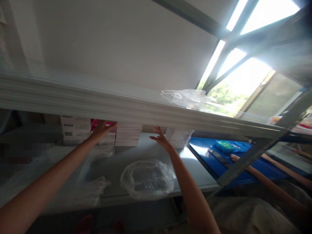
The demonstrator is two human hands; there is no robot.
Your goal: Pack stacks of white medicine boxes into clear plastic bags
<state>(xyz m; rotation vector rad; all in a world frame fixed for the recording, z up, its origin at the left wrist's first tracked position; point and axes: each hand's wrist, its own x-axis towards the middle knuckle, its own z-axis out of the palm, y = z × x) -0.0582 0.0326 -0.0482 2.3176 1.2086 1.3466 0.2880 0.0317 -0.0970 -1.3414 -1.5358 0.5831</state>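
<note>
My left hand (pixel 100 130) reaches under the upper shelf to the stacked white boxes (pixel 75 130). Its thumb points outward to the right, and the shelf edge hides part of the fingers. Something pink-red (pixel 93 124) shows right beside this hand, too little of it to name. To its right is another stack of thin white boxes (pixel 128 134) with pinkish lines between them. My right hand (pixel 161 139) is open in the air, fingers spread, between that stack and a plastic-wrapped white stack (pixel 179 138). I see nothing in it.
The upper shelf (pixel 146 109) crosses above both hands, with a clear plastic bag (pixel 187 97) on it. A round crumpled plastic bag (pixel 147 178) and more plastic sheeting (pixel 80 182) lie on the lower shelf. Past a metal post (pixel 241 165), another person's hand (pixel 235 158) rests at a blue table.
</note>
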